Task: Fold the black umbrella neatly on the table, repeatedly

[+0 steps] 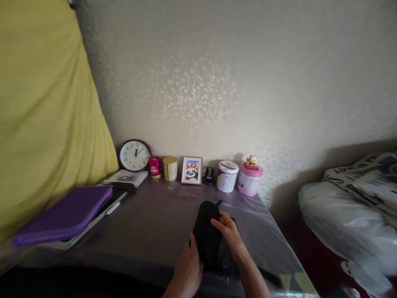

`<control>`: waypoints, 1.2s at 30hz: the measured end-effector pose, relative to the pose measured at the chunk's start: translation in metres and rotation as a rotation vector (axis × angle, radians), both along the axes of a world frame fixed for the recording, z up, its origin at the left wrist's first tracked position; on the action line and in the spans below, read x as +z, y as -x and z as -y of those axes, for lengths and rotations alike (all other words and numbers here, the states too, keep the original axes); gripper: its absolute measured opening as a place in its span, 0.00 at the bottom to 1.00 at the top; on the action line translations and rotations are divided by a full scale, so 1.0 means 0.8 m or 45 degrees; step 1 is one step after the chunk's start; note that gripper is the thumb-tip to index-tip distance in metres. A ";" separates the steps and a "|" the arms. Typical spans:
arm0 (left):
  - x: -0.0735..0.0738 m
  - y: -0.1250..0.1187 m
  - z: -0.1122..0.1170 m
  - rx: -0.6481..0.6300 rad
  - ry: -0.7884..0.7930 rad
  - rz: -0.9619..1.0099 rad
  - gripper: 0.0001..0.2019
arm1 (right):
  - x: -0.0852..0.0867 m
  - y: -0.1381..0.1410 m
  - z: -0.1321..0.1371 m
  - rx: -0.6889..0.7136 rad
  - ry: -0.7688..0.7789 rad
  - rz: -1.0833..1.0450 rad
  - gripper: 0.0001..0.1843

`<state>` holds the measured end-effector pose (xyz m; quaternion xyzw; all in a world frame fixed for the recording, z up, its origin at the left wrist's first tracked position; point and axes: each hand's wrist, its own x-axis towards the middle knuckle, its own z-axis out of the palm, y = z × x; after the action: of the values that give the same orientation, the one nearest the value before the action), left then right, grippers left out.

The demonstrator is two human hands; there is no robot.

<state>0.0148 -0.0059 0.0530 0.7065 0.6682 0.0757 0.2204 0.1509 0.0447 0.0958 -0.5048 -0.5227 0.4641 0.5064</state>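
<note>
A black soft pouch [207, 236] with a small loop at its far end is near the front of the table, slanting away from me. My left hand [187, 265] grips its near left side, thumb pointing up along the edge. On the right side, my right hand [228, 234] holds it, with thumb and forefinger on the top near the far end. The other fingers of both hands are partly hidden behind the pouch. More black material shows under and beside my right wrist; I cannot tell whether it is part of the pouch.
Along the wall stand a round clock [135, 155], a pink-red can [155, 167], a yellow-lidded can [170, 169], a framed panda picture [191, 170], a white tub [227, 177] and a pink-lidded tub [249, 180] topped by a figurine. A purple folder [66, 213] lies left; plastic-wrapped bundles [344, 219] sit right.
</note>
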 end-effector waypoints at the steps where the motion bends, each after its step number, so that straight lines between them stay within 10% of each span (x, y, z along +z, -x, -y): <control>1: 0.000 -0.001 0.000 -0.007 -0.004 0.009 0.35 | 0.004 0.010 -0.005 0.049 0.020 -0.057 0.22; 7: 0.000 -0.002 -0.001 -0.114 -0.082 0.090 0.34 | -0.011 0.052 -0.038 0.214 0.111 -0.173 0.24; 14: -0.002 -0.001 0.006 -0.124 -0.040 -0.002 0.32 | -0.047 0.055 -0.061 0.059 0.109 0.382 0.28; 36: 0.001 0.001 0.007 -0.073 0.062 -0.070 0.37 | -0.023 0.057 -0.034 0.396 -0.248 0.815 0.11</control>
<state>0.0138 -0.0117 0.0538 0.7215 0.6553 0.0336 0.2211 0.1049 0.0716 0.0776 -0.4884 -0.7669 0.3023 0.2861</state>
